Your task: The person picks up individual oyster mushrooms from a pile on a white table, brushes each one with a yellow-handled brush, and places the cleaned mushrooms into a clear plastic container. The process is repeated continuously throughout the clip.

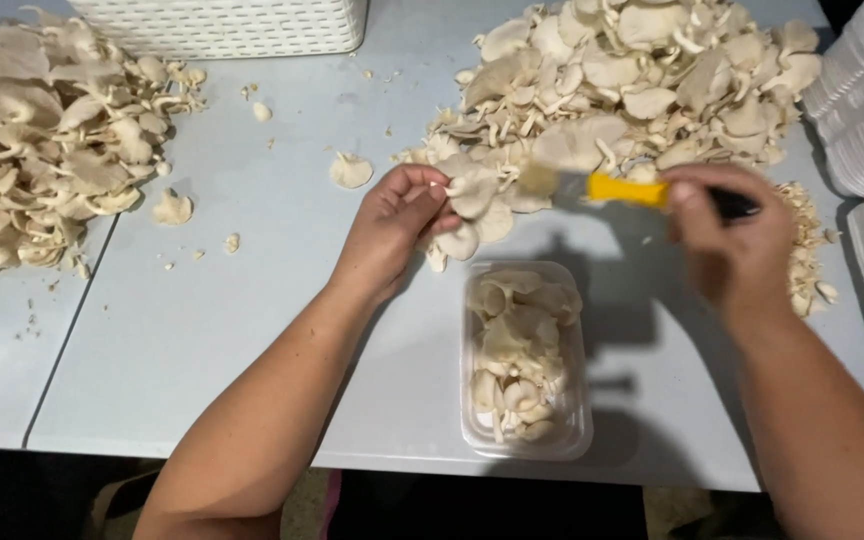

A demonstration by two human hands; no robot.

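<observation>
Your left hand (392, 225) pinches an oyster mushroom (474, 192) just above the clear tray (577, 430). Your right hand (737, 235), up and right of that tray, grips a yellow-handled knife (624, 188), its blade near the mushroom.

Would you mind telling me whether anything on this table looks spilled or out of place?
Loose mushroom scraps lie scattered on the table between the left pile and the right pile, away from both. Otherwise nothing stands out; the clear tray sits upright.
</observation>
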